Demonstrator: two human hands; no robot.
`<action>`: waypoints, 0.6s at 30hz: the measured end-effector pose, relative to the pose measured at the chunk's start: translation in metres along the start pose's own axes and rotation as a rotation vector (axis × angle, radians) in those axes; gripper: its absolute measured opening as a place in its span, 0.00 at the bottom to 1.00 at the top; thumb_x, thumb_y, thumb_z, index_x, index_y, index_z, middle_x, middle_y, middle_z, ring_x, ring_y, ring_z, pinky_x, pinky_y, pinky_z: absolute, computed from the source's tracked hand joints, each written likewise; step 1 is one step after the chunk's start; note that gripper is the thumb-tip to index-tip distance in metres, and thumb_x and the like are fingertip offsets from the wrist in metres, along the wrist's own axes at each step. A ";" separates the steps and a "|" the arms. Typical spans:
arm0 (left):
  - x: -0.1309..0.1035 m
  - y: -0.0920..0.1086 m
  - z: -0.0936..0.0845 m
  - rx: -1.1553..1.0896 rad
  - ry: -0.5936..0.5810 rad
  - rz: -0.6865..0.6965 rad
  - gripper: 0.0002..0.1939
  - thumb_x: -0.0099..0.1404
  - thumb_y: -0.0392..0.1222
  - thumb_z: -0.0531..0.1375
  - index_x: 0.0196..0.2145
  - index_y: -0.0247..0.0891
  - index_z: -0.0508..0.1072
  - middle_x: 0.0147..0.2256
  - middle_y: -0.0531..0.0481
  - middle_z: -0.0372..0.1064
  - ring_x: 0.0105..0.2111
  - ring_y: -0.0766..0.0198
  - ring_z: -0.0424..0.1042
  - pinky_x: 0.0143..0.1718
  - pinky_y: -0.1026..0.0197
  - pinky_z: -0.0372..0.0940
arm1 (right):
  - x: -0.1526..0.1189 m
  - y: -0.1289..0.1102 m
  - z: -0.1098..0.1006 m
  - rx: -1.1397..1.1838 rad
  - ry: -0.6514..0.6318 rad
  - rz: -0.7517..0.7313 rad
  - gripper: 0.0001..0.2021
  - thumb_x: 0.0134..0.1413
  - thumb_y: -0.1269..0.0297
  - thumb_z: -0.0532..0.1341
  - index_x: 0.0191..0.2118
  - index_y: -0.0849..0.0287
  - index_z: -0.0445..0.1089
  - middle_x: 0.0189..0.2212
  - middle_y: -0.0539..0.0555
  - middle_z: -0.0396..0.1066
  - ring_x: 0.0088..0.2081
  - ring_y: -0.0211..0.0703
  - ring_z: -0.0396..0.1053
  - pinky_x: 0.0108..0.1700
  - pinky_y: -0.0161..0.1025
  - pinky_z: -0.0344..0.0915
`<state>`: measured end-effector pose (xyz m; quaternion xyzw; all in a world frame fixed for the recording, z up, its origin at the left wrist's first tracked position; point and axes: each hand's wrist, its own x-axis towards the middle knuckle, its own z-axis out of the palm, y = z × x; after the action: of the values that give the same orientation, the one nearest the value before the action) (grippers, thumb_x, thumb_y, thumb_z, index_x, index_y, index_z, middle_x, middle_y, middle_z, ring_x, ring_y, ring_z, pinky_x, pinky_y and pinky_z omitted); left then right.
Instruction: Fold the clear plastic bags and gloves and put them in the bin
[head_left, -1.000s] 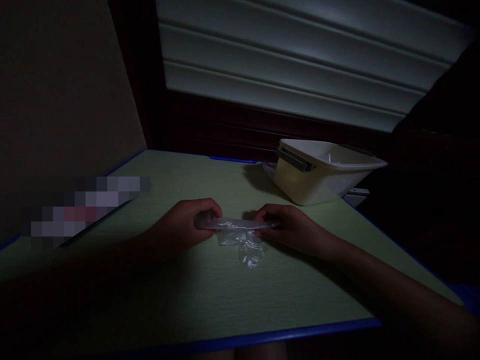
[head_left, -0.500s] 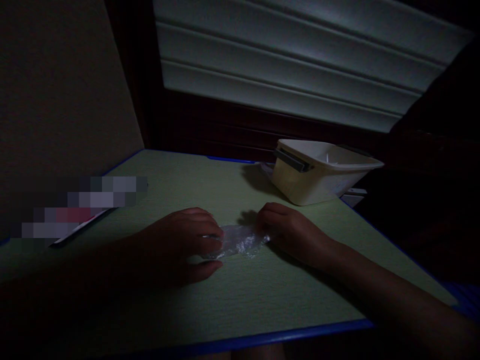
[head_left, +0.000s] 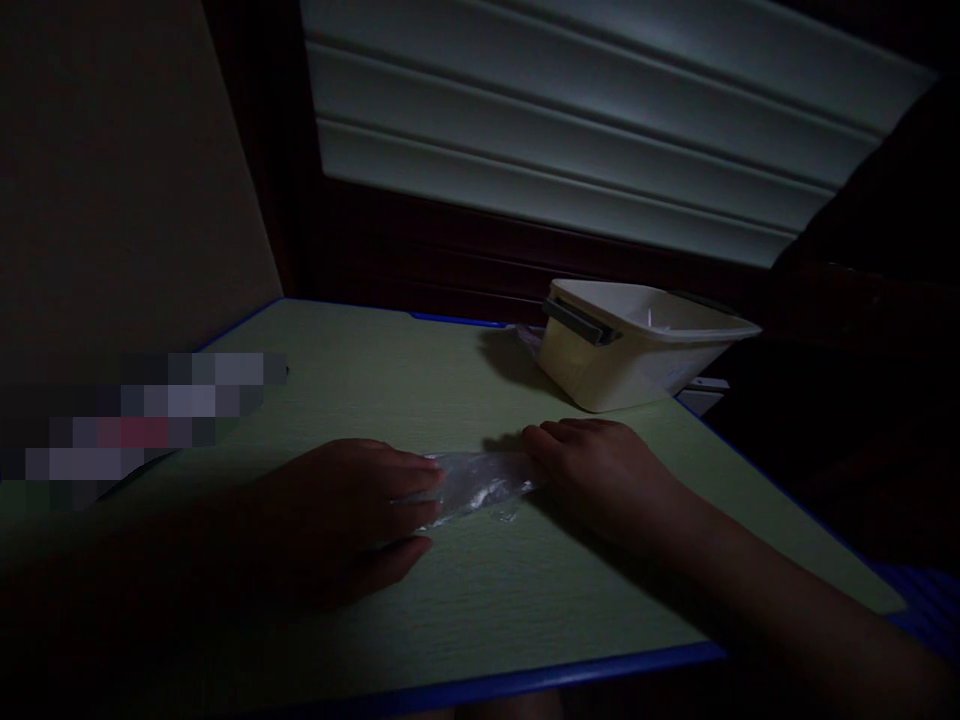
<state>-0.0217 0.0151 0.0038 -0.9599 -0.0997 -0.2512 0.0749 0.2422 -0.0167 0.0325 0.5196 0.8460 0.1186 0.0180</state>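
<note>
A crumpled clear plastic bag (head_left: 480, 486) lies on the pale green tabletop (head_left: 360, 385), stretched between my two hands. My left hand (head_left: 341, 520) rests over the bag's left end, fingers extended and apart, with the thumb on the table side below it. At the other end, the curled fingers of my right hand (head_left: 600, 478) are closed on the plastic; their tips are partly hidden. Dim light leaves the left hand and forearm dark.
Behind my right hand, a cream plastic bin (head_left: 622, 360) with grey handles stands at the table's right edge, a bit of clear plastic (head_left: 527, 340) beside it. A pixelated flat item (head_left: 180, 405) lies at the left. The blue table edge (head_left: 480, 690) runs nearest me.
My left hand has slid slightly left and nearer me. The right hand has lowered and turned a little, and the bag between them looks flatter and more stretched.
</note>
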 end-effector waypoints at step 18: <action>0.009 0.005 -0.004 0.008 0.038 0.006 0.14 0.72 0.36 0.48 0.37 0.37 0.73 0.36 0.47 0.79 0.39 0.60 0.77 0.40 0.58 0.69 | -0.012 0.026 -0.012 0.762 0.200 0.184 0.25 0.57 0.46 0.60 0.52 0.60 0.69 0.48 0.61 0.73 0.46 0.52 0.73 0.44 0.46 0.72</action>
<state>-0.0143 0.0115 0.0113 -0.9549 -0.0965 -0.2688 0.0813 0.2688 -0.0181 0.0484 0.5484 0.7768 -0.1525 -0.2692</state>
